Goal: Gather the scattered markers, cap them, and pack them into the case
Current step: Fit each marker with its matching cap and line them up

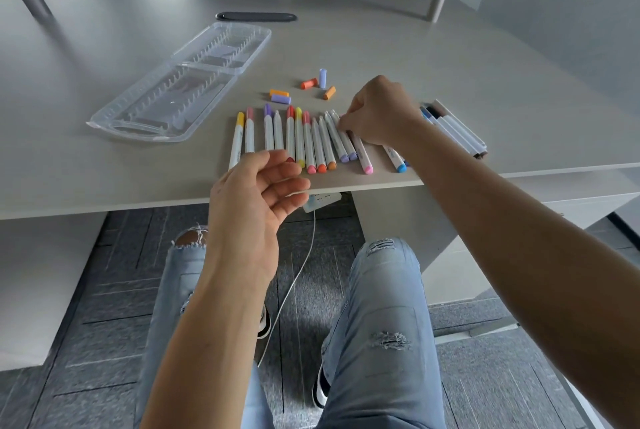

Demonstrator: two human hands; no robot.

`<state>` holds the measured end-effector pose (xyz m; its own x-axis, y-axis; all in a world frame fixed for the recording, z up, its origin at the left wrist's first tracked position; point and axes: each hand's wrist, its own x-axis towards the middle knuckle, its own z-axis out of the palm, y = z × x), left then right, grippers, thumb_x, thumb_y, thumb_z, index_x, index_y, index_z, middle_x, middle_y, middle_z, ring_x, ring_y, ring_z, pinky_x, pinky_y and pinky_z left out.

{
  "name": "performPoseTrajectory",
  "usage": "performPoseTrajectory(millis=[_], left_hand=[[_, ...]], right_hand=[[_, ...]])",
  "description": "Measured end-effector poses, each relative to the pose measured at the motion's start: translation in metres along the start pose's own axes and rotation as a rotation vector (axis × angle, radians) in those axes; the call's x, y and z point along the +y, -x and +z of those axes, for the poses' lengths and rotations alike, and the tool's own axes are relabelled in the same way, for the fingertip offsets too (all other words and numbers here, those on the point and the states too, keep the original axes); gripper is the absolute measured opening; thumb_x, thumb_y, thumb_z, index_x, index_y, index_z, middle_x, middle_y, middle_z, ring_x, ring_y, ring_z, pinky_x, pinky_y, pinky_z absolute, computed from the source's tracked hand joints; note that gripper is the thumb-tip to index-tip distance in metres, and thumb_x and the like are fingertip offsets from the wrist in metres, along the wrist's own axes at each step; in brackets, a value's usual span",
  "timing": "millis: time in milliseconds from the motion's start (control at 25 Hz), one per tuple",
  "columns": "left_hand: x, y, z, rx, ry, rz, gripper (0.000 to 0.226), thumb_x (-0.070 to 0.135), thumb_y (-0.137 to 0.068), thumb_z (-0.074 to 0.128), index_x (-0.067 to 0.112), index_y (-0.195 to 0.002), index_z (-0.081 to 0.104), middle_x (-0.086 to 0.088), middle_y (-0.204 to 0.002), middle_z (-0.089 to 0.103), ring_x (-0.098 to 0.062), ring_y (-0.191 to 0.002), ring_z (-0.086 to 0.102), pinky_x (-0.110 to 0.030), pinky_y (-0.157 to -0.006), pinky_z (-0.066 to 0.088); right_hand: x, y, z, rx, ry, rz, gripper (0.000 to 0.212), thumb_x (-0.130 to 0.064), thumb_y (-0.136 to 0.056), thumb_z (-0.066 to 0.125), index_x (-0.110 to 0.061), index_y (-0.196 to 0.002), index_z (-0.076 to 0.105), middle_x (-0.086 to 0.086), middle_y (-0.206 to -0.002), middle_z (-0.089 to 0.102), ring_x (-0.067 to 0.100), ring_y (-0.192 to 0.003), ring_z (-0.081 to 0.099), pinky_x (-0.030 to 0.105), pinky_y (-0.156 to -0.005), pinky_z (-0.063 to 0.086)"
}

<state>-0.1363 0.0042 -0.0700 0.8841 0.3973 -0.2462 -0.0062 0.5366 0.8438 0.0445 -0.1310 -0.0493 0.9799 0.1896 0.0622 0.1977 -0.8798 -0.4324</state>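
While case lies open | markers outside, on desk

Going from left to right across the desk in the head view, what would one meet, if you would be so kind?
Clear open case → row of markers → right hand over the row's right end → dark-capped markers at the far right.

The right hand covers the upper part of a pink-ended marker, so its fingertips' grip cannot be made out; the left hand hides the lower ends of the leftmost markers; the case interior is hazy through clear plastic.
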Motion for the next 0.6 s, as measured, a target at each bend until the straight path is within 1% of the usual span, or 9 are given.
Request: performPoseTrajectory(millis=[80,240,440,520,600], left_hand=[[0.000,0.001,-0.006,0.012,0.007,0.009,0.022,0.019,-0.100,0.050,0.009,-0.092,0.069,-0.006,-0.077,0.071,-0.019,-0.068,0.069,-0.028,-0.066,0.060],[0.000,0.003,-0.013,0.018,0.021,0.013,0.022,0.019,-0.100,0.050,0.009,-0.093,0.068,-0.006,-0.078,0.070,-0.020,-0.070,0.069,-0.029,-0.065,0.059],[-0.001,0.003,-0.014,0.013,0.022,0.005,0.021,0.019,-0.100,0.051,0.008,-0.095,0.068,-0.006,-0.079,0.071,-0.020,-0.070,0.069,-0.029,-0.065,0.060],[-0.002,0.003,-0.014,0.012,0.024,-0.001,0.021,0.019,-0.100,0.051,0.008,-0.095,0.068,-0.007,-0.078,0.070,-0.019,-0.069,0.069,-0.029,-0.064,0.060],[-0.001,0.003,-0.015,0.009,0.026,-0.006,0.021,0.018,-0.100,0.051,0.008,-0.095,0.068,-0.007,-0.078,0.070,-0.019,-0.069,0.069,-0.029,-0.064,0.060]], right_hand=[[-0.003,-0.002,0.001,0.003,0.062,0.006,0.027,-0.036,-0.087,0.077,-0.013,-0.100,0.071,0.003,-0.088,0.068,0.023,-0.080,0.063,0.028,-0.064,0.047],[-0.009,-0.001,0.000,0.025,0.150,0.012,0.026,-0.035,-0.086,0.074,-0.012,-0.097,0.068,0.004,-0.082,0.064,0.023,-0.072,0.057,0.027,-0.056,0.038],[-0.010,0.009,-0.002,0.020,0.182,0.009,0.023,-0.037,-0.090,0.073,-0.015,-0.094,0.068,0.000,-0.076,0.061,0.015,-0.063,0.050,0.024,-0.052,0.033],[-0.010,0.011,-0.003,0.053,0.143,0.006,0.020,-0.035,-0.091,0.073,-0.015,-0.093,0.070,-0.002,-0.077,0.062,0.015,-0.064,0.052,0.024,-0.051,0.033],[-0.013,0.009,-0.004,0.071,0.086,-0.010,0.016,-0.031,-0.090,0.075,-0.015,-0.093,0.073,-0.002,-0.078,0.065,0.018,-0.068,0.058,0.024,-0.053,0.037]])
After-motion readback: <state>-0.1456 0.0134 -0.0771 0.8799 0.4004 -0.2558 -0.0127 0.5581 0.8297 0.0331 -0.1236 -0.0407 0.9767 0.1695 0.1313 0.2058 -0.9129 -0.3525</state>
